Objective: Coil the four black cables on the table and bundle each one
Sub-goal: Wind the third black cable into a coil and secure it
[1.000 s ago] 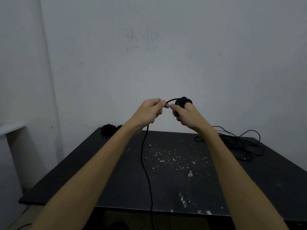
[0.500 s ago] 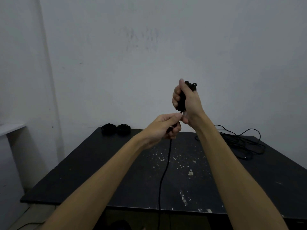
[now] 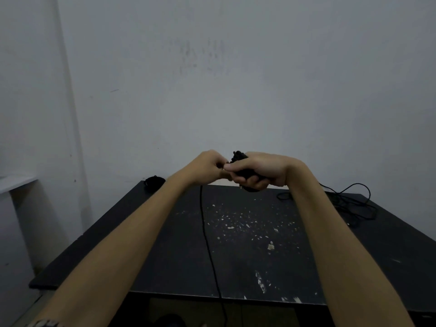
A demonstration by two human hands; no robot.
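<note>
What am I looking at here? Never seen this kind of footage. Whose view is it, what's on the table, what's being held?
There is no robot: a person wears a camera on the head, looking forward and down, so both bare forearms reach into the single view. The right hand grips a partly wound coil of black cable. The left hand pinches the same cable beside the coil; its loose tail hangs down across the black table and over the near edge. At the far left corner lies a finished bundle. At the far right lies a loose tangle of cable, not yet coiled.
</note>
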